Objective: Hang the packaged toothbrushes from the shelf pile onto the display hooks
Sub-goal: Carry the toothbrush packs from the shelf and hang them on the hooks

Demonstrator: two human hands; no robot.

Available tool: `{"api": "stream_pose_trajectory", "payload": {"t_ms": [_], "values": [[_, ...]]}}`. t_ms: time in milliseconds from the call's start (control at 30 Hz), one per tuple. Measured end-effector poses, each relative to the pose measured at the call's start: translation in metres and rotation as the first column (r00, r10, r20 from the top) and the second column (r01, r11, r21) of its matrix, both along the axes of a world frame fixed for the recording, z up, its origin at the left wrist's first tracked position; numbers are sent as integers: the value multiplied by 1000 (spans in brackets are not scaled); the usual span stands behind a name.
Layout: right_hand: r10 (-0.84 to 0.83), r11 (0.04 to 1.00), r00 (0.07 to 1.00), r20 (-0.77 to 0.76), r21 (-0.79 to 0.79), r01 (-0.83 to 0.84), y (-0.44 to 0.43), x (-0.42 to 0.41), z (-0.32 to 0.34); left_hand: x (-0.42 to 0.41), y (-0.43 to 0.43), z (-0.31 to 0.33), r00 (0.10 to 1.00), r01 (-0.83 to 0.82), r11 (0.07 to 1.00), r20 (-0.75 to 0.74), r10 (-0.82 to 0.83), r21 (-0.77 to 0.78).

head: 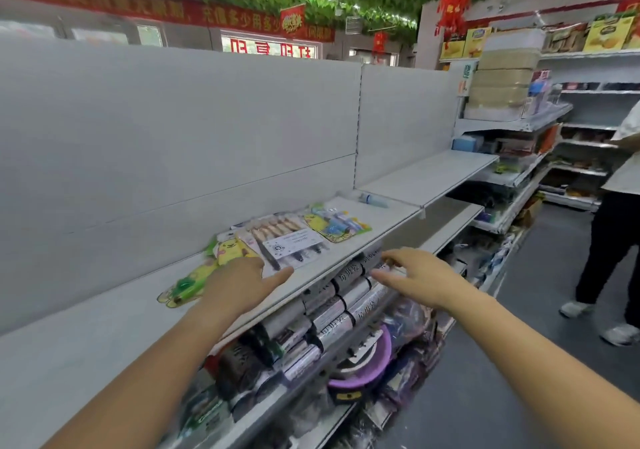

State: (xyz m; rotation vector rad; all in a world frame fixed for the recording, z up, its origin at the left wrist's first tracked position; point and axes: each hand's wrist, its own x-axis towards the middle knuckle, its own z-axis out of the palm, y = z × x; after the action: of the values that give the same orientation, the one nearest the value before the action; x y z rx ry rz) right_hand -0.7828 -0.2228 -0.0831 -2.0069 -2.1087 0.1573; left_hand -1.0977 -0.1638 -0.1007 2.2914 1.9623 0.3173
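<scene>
Head view: packaged toothbrushes (pixel 291 237) lay piled on the white shelf (pixel 86 337) at twelve o'clock. Left grip (pixel 239 285), released, spread over the pile's near edge; right grip (pixel 420 280), released, hovered at its four o'clock.

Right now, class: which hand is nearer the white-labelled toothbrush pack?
Left. The left hand is at the pack's near edge; the right hand hangs off to its right, past the shelf front, above the rolls.

Pale grey shelf (pixel 86 337) at centre; toothbrush packs (pixel 230 249) printed yellow and green. Silver rolls (pixel 346 292) with black lettering below; purple basin (pixel 367 369) lower centre; red banner (pixel 114 1) with yellow characters upper left.
</scene>
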Motion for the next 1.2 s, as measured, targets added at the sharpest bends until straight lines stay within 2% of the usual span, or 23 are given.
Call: {"api": "stream_pose_trajectory", "payload": {"t_ms": [167, 267, 433, 567, 700, 833, 933, 1100, 1200], "values": [[70, 997, 997, -28, -11, -70, 78, 19, -6, 24, 46, 0, 996, -75, 997, 52, 75, -6], [84, 996, 992, -94, 12, -83, 123, 21, -8, 34, 79, -1, 991, -131, 991, 14, 131, 6], [116, 993, 986, -122, 4, -116, 179, 24, -7, 44, 117, -9, 966, -251, 966, -86, 246, -65], [56, 998, 997, -49, -24, -57, 226, 24, -6, 42, 131, -14, 926, -353, 933, -171, 338, -67], [45, 992, 999, 8, -115, -44, 264, 23, -16, 41, 137, -13, 884, -419, 905, -259, 389, -71], [57, 980, 998, -5, -189, -57, 289, 28, -27, 61, 135, -9, 846, -493, 863, -293, 445, -113], [106, 978, 994, 17, -183, -101, 304, 32, -29, 75, 133, -6, 829, -548, 811, -258, 495, -204], [142, 987, 990, 27, -79, -139, 319, 37, -29, 90, 129, 2, 796, -595, 783, -271, 541, -183], [176, 983, 984, -5, -54, -176, 325, 30, -27, 88, 129, -5, 804, -594, 774, -122, 582, -218]]}}
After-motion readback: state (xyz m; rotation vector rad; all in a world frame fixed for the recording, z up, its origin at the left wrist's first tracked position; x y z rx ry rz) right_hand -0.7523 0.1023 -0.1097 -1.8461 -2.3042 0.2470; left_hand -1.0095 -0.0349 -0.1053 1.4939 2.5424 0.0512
